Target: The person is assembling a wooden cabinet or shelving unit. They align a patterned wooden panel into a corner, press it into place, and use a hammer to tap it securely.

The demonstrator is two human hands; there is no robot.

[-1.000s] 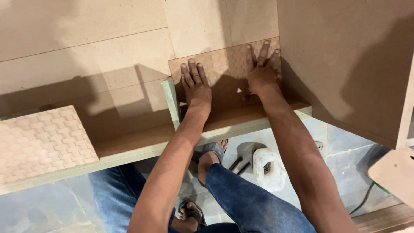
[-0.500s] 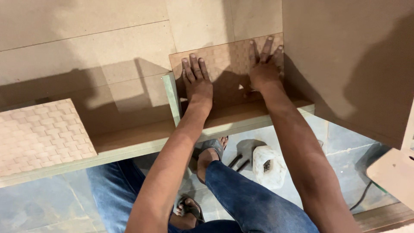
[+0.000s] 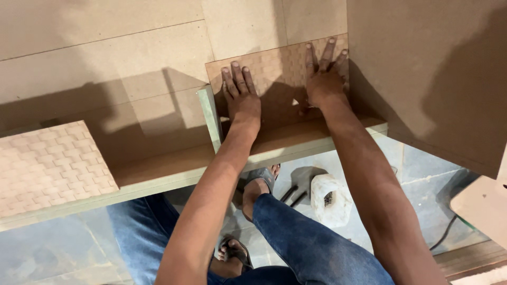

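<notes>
Fingers (image 3: 238, 78) of the left hand (image 3: 242, 100) lie flat and spread, grasping nothing, pressed against the woven-textured panel (image 3: 274, 71) that stands upright at the back of a wooden compartment. Over at the panel's right side, the right hand (image 3: 325, 84) does the same: its fingers are stretched out and splayed, palm against the patterned face, holding nothing closed. That panel sits between a thin pale-green divider (image 3: 211, 119) on its left and a large plain brown board (image 3: 428, 79) on its right, its lower edge hidden behind the hands and in shadow just above the shelf (image 3: 296, 140) that forms the compartment's floor. Whether the panel touches the shelf cannot be told. Behind it rises a back wall of plain light-brown boards (image 3: 105, 47) with visible seams. Well to the left, a second panel (image 3: 50, 163) with the same basket-weave relief lies at the near edge of the same long shelf, apart from both hands. Below the shelf, the person's legs in blue jeans (image 3: 306, 237) show, with sandalled feet (image 3: 259, 182) on a grey tiled floor (image 3: 417, 184). Near the feet stands a white plastic container (image 3: 330, 198), with dark tool handles (image 3: 293, 195) lying just beside it, and a black cable (image 3: 446, 232) trails across the floor at the right.
</notes>
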